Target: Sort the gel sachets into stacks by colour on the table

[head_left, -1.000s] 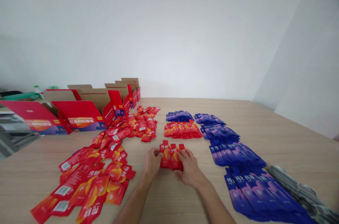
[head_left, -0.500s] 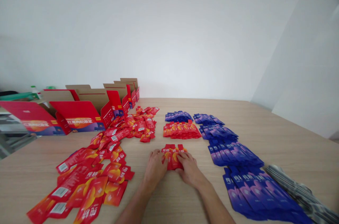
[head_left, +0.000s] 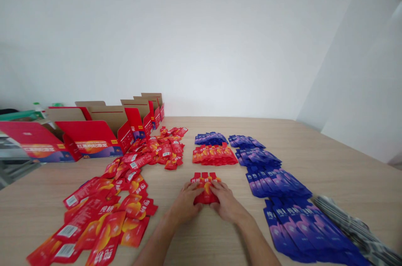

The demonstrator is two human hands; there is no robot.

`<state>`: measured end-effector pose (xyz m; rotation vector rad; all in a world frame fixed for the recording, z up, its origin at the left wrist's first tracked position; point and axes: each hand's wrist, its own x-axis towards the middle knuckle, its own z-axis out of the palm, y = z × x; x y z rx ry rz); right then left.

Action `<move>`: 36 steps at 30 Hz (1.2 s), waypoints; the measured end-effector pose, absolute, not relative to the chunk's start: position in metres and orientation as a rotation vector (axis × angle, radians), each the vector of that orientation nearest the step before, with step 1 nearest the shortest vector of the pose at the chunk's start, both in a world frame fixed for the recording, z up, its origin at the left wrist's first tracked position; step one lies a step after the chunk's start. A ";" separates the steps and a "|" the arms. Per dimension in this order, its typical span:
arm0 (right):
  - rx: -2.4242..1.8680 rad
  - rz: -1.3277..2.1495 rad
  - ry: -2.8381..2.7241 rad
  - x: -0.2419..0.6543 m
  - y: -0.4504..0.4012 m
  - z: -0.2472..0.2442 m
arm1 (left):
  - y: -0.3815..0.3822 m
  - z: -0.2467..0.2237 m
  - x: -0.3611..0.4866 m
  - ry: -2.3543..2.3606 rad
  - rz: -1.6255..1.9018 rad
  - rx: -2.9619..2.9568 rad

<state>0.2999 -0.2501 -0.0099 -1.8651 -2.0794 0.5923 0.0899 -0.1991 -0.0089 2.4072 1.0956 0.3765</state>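
Note:
A small set of overlapping red pouches (head_left: pixel 206 194) lies flat on the wooden table between my two hands. My left hand (head_left: pixel 186 203) rests on the left side of these pouches, its fingers stretched across them. On their right side lies my right hand (head_left: pixel 226 202), fingers spread over the edge. Just beyond is a fanned row of red pouches (head_left: pixel 215 155), with blue pouches (head_left: pixel 211 138) behind it. Loose red pouches (head_left: pixel 100 215) are scattered left of my left hand. Fanned blue stacks (head_left: pixel 278 182) run down the right side.
Open red boxes (head_left: pixel 91 138) stand in a line at the left back. A bundle of grey striped material (head_left: pixel 348 222) lies at the right beside the nearest blue stack. A pale wall rises behind the table (head_left: pixel 301 132).
My left hand has shifted its fingers further over the red pouches, which sit closer together at their tops. The view has moved slightly.

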 end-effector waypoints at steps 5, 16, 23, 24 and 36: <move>-1.838 0.580 -2.107 0.301 -0.248 -0.013 | -0.203 -0.010 0.095 1.113 0.393 2.435; -1.807 0.506 -2.129 0.300 -0.254 0.000 | -0.209 -0.011 0.100 1.173 0.320 2.425; -1.835 0.513 -2.112 0.299 -0.256 0.002 | -0.209 -0.010 0.100 1.187 0.248 2.408; -1.837 0.503 -2.109 0.299 -0.255 0.001 | -0.210 -0.010 0.100 1.190 0.257 2.412; -1.774 0.326 -2.021 0.278 -0.254 0.002 | -0.215 -0.012 0.101 1.307 0.492 2.425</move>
